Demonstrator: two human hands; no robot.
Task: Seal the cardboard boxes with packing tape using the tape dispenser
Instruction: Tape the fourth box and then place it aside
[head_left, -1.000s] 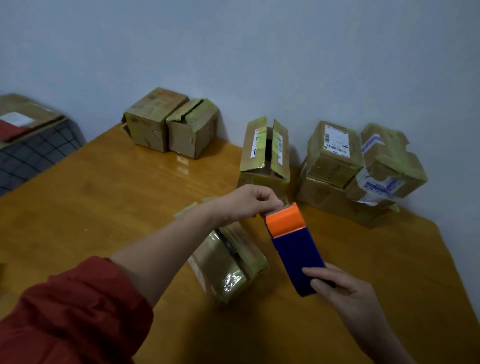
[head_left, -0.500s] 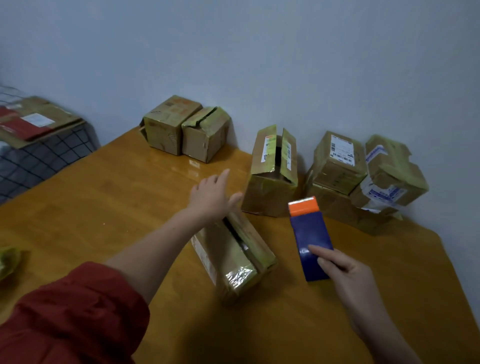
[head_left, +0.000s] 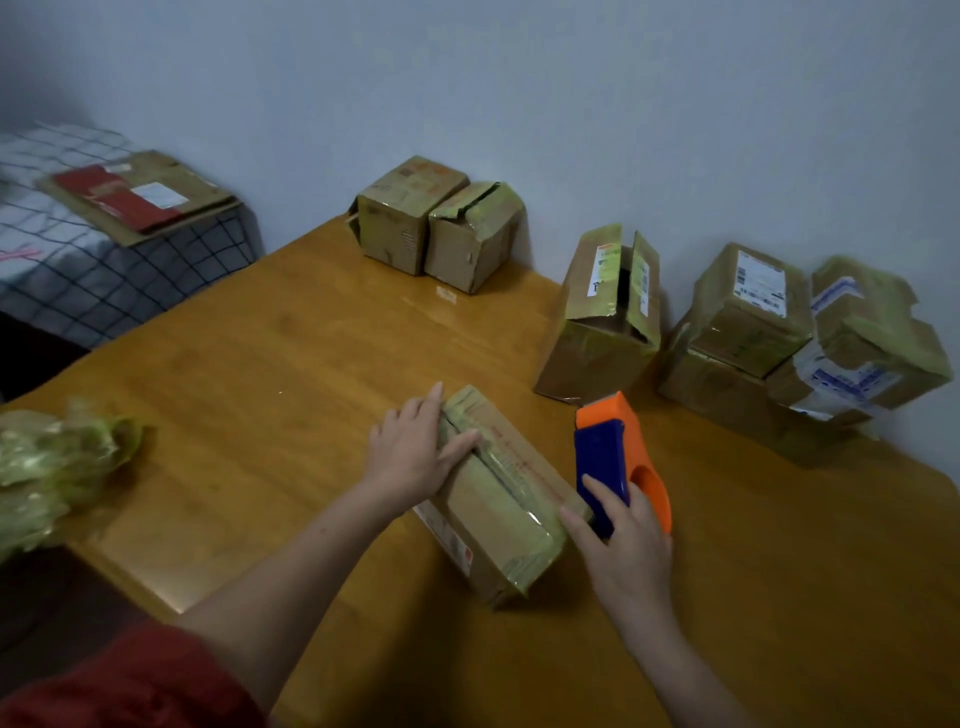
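A small cardboard box (head_left: 498, 509) wrapped in old yellowish tape lies on the wooden table (head_left: 260, 395), its top flaps meeting in a seam. My left hand (head_left: 410, 452) rests flat on the box's far left flap, fingers straight, thumb lying on the seam. My right hand (head_left: 621, 540) grips the blue and orange tape dispenser (head_left: 618, 457) just right of the box, its orange end pointing away from me. The dispenser stands beside the box's near right edge.
Two boxes (head_left: 436, 223) stand at the back by the wall. A box with open flaps (head_left: 602, 312) and a stack of taped boxes (head_left: 789, 338) sit at the right. Crumpled tape (head_left: 47, 462) lies at the table's left edge. A checked surface holding flat cardboard (head_left: 135, 192) is far left.
My left hand has let go of the dispenser's orange end and come down flat on the box. My right hand has brought the dispenser nearer, beside the box. The view shifted right.
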